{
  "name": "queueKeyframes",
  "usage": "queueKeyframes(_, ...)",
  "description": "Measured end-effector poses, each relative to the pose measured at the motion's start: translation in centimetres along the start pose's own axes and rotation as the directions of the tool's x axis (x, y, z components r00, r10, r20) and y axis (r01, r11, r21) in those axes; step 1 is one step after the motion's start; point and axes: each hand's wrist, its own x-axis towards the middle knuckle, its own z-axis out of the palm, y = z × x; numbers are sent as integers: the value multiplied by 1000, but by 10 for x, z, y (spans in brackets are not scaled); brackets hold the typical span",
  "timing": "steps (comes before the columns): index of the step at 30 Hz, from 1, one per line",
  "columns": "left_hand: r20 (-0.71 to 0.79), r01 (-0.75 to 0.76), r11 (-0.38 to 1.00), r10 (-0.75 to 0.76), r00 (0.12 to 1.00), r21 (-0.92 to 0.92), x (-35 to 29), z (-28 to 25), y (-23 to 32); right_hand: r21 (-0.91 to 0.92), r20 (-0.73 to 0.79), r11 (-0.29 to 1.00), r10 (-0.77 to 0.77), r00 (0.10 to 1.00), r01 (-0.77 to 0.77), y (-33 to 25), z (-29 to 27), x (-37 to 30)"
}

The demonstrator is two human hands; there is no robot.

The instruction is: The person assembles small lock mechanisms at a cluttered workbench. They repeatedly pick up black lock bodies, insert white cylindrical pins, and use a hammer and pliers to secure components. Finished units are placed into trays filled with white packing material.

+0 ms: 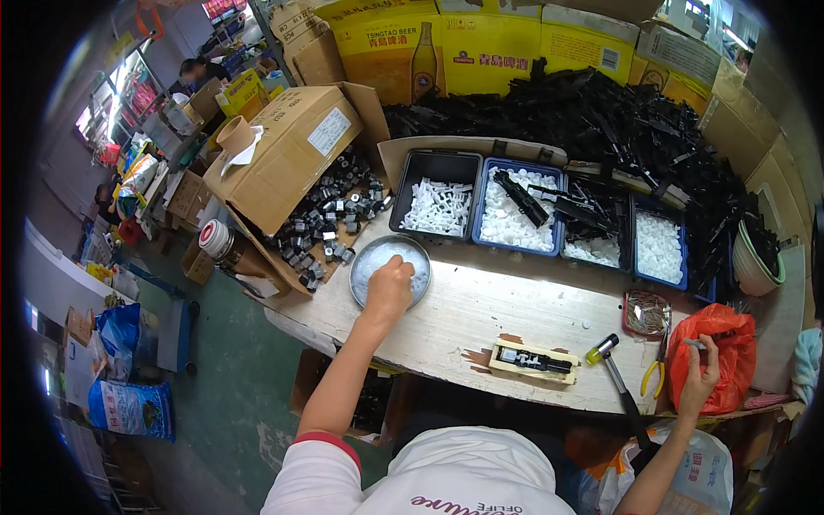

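Note:
My left hand (390,287) reaches into a round metal dish (354,296) of small pale pieces, fingers pinched together; whatever they hold is hidden. Over at the right, my right hand (699,382) pinches a small grey piece (695,344) in front of a red plastic bag (717,330). Between the hands, near the table's front edge, a cream holding block (566,376) carries a black part with a shiny metal insert (515,356). A hammer (603,348) with a yellow-ended head and yellow-handled pliers (654,379) lie between the block and my right hand.
Along the back stand a black bin (403,219) and blue bins (478,236) of white plastic parts. A heap of black parts (601,116) rises behind them. Black-and-silver pieces (326,223) spill from a carton (296,129) at left. A red tray (631,326) holds thin metal pins.

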Motion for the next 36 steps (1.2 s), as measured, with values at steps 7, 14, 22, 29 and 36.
queueKeyframes(7, 344, 451, 305, -344, 873, -839, -21, -31, 44, 312, 258, 946, 7, 966, -90, -53, 53, -33)
queueKeyframes(14, 560, 566, 19, -114, 820, -824, -35, 2, 110, 479, 403, 876, -267, 875, 46, -114, 120, -58)
queueKeyframes(22, 644, 641, -59, -46, 764, -765, -34, 3, 133, 525, 327, 844, -318, 890, 109, -111, 123, -64)
queueKeyframes(29, 751, 750, -121, 40, 659, -651, -30, 2, 131, 441, 266, 787, -573, 775, 431, -114, 120, -61)
queueKeyframes(36, 817, 821, -96, 87, 570, -562, -27, 3, 145, 424, 379, 885, -366, 850, 192, -99, 112, -72)
